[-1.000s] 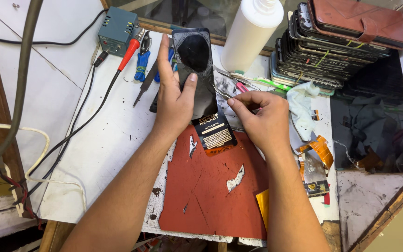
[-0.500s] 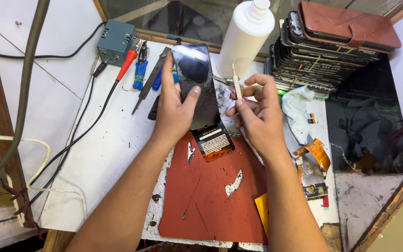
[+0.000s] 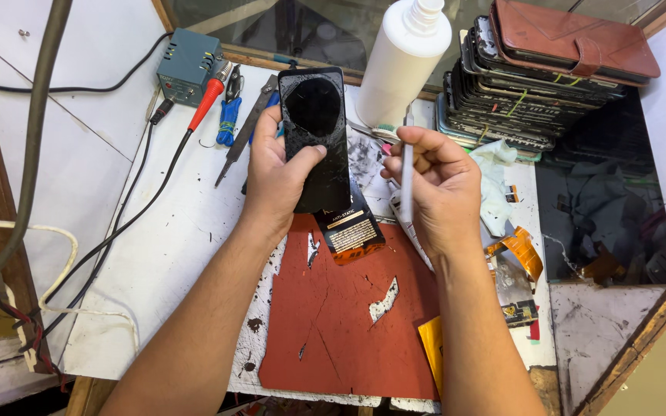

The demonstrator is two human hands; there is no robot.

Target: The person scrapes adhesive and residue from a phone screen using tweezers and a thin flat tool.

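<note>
I see my left hand (image 3: 279, 181) wrapped around a black phone (image 3: 316, 135), thumb pressed across its cracked face, holding it up above the bench (image 3: 156, 254) just over the far edge of the red mat (image 3: 348, 323). My right hand (image 3: 437, 181) has its grip pinched shut on a thin white tool (image 3: 407, 173), which stands nearly upright just beside the phone without touching it.

My worry is the glass: it looks webbed with cracks, so I judge that a hard thumb press or a slip of the tool's tip could shed splinters or deepen the breaks. The phone is held by one hand alone (no support beneath), so a loosened hold could drop it onto the small dark packet (image 3: 351, 231) lying below. The white bottle (image 3: 404, 62) stands close behind and could be knocked by a careless elbow swing.

The phone's long axis runs away from me, leaning slightly right at the near end; its round camera ring sits at the far end.
</note>
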